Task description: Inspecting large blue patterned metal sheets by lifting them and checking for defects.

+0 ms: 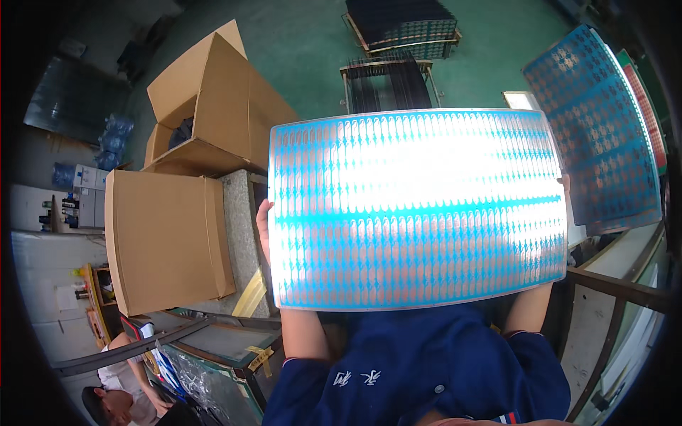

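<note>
A large flat rectangular panel (419,220) is up in front of my chest, with rows of a repeating blue and coppery pattern. Strong light glares white across its upper middle. My left hand (264,226) grips its left edge, a few fingers showing beside the rim. At the right edge my right hand (564,186) holds it too, mostly hidden behind the panel. Both forearms run up behind its lower edge. Whatever lies directly behind the panel is hidden.
An open cardboard box (220,106) and a closed-looking carton (163,241) stand at left. Another patterned sheet (600,135) leans at right. Racks of dark panels (387,82) stand on the green floor ahead. A metal frame (618,287) is near right; a person (117,397) works at lower left.
</note>
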